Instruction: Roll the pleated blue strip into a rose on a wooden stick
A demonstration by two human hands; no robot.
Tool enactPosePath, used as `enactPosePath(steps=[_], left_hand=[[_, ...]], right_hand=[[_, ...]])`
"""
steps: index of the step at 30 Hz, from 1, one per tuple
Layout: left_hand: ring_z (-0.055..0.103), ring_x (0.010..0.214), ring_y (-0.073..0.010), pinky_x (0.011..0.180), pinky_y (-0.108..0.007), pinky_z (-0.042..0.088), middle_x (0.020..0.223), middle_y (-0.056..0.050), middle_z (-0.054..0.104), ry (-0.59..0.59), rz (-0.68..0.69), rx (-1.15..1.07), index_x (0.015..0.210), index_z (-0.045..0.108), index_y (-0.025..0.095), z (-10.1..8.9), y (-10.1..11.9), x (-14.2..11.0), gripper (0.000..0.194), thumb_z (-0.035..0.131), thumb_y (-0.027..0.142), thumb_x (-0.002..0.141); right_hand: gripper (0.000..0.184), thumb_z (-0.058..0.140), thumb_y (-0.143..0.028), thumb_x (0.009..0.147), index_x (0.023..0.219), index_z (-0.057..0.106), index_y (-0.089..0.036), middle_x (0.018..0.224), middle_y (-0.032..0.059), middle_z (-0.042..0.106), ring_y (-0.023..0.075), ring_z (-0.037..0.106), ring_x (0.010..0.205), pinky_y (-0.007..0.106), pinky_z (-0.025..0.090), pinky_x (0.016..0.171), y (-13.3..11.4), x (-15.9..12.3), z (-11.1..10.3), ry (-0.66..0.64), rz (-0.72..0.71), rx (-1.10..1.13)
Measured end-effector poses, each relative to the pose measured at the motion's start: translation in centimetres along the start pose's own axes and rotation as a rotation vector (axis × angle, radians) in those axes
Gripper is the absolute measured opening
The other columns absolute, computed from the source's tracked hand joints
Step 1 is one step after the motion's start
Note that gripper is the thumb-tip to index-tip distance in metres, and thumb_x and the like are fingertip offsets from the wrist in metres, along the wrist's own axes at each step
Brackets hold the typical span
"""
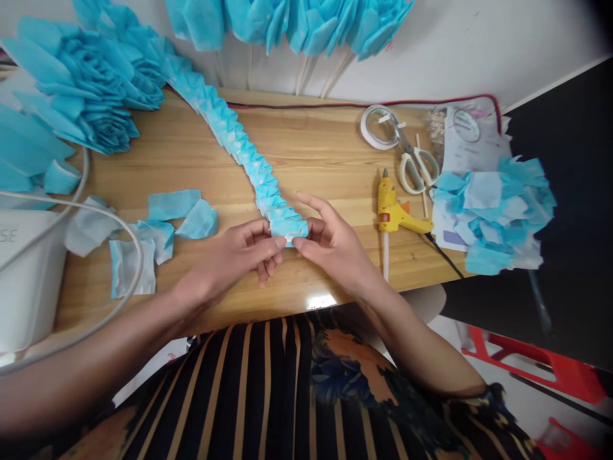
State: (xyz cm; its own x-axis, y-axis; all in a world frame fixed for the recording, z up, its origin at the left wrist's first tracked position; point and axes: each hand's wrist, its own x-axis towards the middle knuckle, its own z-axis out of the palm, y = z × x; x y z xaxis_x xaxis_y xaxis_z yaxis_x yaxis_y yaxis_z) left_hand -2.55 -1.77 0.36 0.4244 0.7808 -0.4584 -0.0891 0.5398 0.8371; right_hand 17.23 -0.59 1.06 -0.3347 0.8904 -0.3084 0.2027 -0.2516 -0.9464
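The table (311, 134) carries work that looks partly done. At its far left lies a cluster of blue flowers (96, 76), full and layered, which seem finished; more blooms (316, 25) stand on thin sticks along the wall and seem finished too. From the cluster a long blue strip (239, 144) runs across the wood to the hands at the near edge, overlapped in pleats along its whole visible length, so much of it appears made. What may be left shows in the pile (502, 217) of blue and white bits at the right end, none joined to the strip, and in a few loose pieces (175, 206) lying flat on the left. The left hand (234, 252) pinches the strip's near end between thumb and fingers; the right hand (335, 246) pinches the same end from the other side, one finger raised clear. Right of the hands the glue gun (390, 207) lies on the table, untouched, with the scissors (407, 144) and tape (368, 134) beyond it. Smallest is the end piece (288, 228); the thumbs cover its lower edge, so whether it is stuck down is hard to tell.
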Motion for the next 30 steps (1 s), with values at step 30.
enactPosePath(steps=[30], left_hand=[[0.060, 0.051, -0.0094, 0.045, -0.019, 0.051, 0.066, 0.000, 0.066, 0.035, -0.026, 0.055, 0.078, 0.064, 0.015, -0.2, -0.1, 0.0, 0.024, 0.070, 0.034, 0.090]], right_hand=[[0.056, 0.069, -0.019, 0.085, 0.140, 0.059, -0.021, 0.084, -0.0029, 0.068, 0.0138, 0.064, 0.078, 0.030, 0.053, 0.078, 0.3, 1.8, -2.8, -0.040, 0.018, 0.066]])
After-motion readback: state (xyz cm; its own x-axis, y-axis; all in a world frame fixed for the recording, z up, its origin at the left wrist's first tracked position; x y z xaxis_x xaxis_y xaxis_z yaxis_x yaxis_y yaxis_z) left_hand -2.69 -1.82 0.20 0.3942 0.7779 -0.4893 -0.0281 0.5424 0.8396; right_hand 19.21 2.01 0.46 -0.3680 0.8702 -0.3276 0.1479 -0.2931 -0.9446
